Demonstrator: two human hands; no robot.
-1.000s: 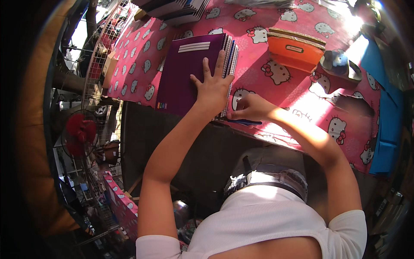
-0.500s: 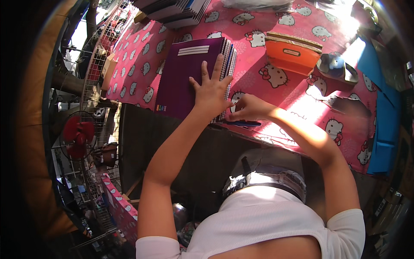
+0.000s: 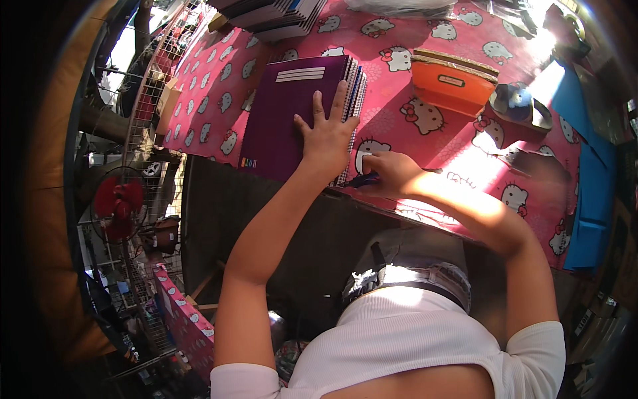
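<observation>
Several notebooks stacked at the counter's near edge, probably for easy reach. Left hand flat on top, fingers spread wide, likely steadying them; right hand closed around slim blue tool, same edge, just right of them.

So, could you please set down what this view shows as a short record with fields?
Left hand: palm down, fingers spread on the purple notebook
Right hand: fingers closed around a slim dark blue item, mostly hidden
Notebook binding: spirals along the right side, other spiral-bound books beneath
Surface: pink patterned table cover
Right of notebook: orange box-like object
Far right: blue sheets
Beyond notebook: another stack of books
Light: bright patch across the right forearm
</observation>
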